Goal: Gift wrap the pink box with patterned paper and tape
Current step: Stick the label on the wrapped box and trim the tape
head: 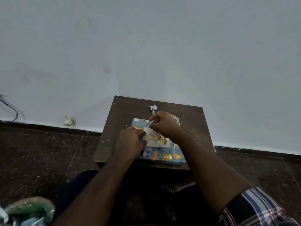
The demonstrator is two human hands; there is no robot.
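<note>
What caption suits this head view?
Both hands, left and right, fix a birthday card onto the wrapped box.

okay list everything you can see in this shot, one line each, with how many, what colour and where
wrapped box: one, blue paper with bear pattern, on the table
birthday card: one, white with gold lettering and balloons, on top of the box
ribbon bow: one, white, on the table beyond the box
table: one, dark brown, against the wall
plastic bag: one, greenish, bottom left corner
left hand: one, holds the card's left edge
right hand: one, pinches something small above the card
</note>
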